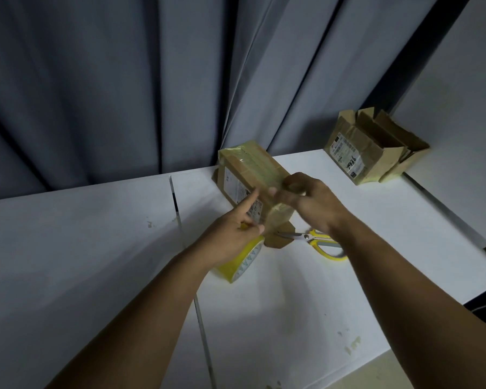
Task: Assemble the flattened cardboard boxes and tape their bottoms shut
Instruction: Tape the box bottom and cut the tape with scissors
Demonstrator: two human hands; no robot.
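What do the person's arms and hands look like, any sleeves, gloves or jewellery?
The left forearm and right forearm are bare to the frame's edge, no sleeve in view. The left hand and right hand wear no gloves; no watch or bracelet shows at either wrist.

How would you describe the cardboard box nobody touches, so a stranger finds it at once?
Follow the white table to its far right corner. The untouched box stands there, top flaps open, handwritten digits on its white label; the other box touches the left hand and right hand.
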